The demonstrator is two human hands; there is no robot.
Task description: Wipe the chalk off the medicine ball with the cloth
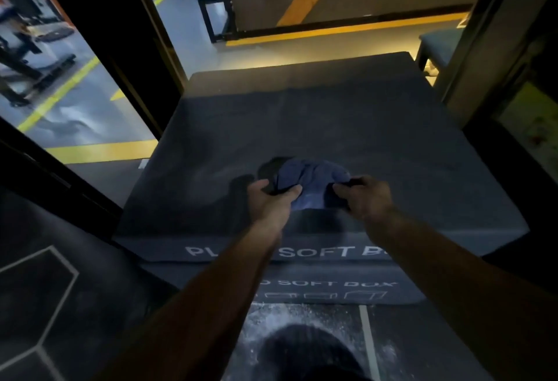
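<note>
Both arms are stretched out over the dark soft plyo box (pixel 362 126), and the blue cloth (pixel 311 182) sits bunched on its top surface, toward the near edge and roughly centred between the two hands. The cloth is crumpled into a mound rather than spread flat; its longer run goes side to side, from one hand across to the other, with a paler flap hanging toward the viewer. The left hand (pixel 273 199) is at the cloth's left end, thumb and fingers curled and pinching a dark fold there. The right hand (pixel 367 197) is at the right end, fingers curled inward and gripping the dark edge of the fabric. Something dark and rounded (pixel 268 169) shows just behind the cloth on the left, but in this dim light it cannot be told whether that is the medicine ball or only shadow. White lettering (pixel 305 252) runs along the box's near face, partly covered by the forearms. Below it, on the dark floor, there is a scatter of white chalk dust (pixel 268 326) around a dark rounded shape (pixel 308 353) at the bottom of the view. Yellow floor lines (pixel 99 151) glow off to the left, and a padded bench (pixel 216 9) stands well beyond the box.
</note>
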